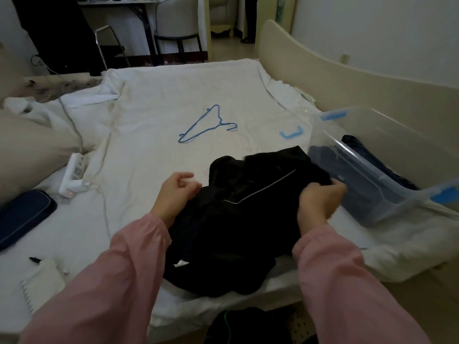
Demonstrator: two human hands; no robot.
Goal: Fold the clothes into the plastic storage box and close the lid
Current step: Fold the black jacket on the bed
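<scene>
A black garment with thin white piping (238, 219) lies bunched on the white bed sheet in front of me. My right hand (320, 202) grips its right edge, next to the clear plastic storage box (387, 192). The box has blue latches and stands at the right of the bed with dark blue clothes (367, 155) inside. My left hand (173, 192) rests at the garment's left edge with fingers loosely curled, holding nothing that I can see. The box's clear lid with a blue clip (290, 132) lies on the bed behind the box.
A blue wire hanger (206, 125) lies mid-bed. A white power strip (74, 175) with its cable and a dark blue case (22, 214) sit at the left. A white comb-like item (42, 284) lies near left. The cream bed rail (347, 78) runs behind the box.
</scene>
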